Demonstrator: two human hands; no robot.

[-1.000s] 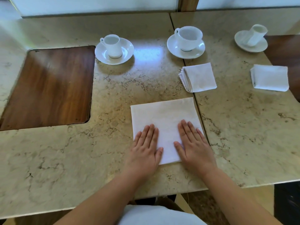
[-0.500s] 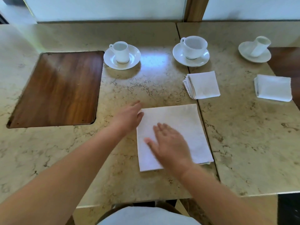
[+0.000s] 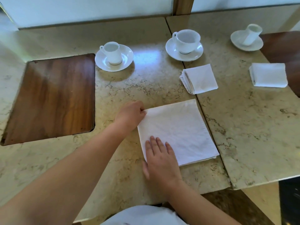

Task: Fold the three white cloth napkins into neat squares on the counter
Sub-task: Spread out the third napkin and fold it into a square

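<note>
A large white napkin [image 3: 178,130] lies flat near the front edge of the marble tabletop [image 3: 129,88], its right side along the seam between slabs. The left hand [image 3: 131,115] pinches its far-left corner; the right hand [image 3: 159,157] presses flat, fingers straight, on the near-left corner (bare marble lies leftward). Two folded napkins [image 3: 200,78] sit beyond.

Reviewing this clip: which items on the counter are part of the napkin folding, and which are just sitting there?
Part of the job:
large napkin, left hand pinching its far corner, right hand flat on it
middle folded napkin
right folded napkin

Just lying about:
left cup and saucer
middle cup and saucer
right cup and saucer
</note>
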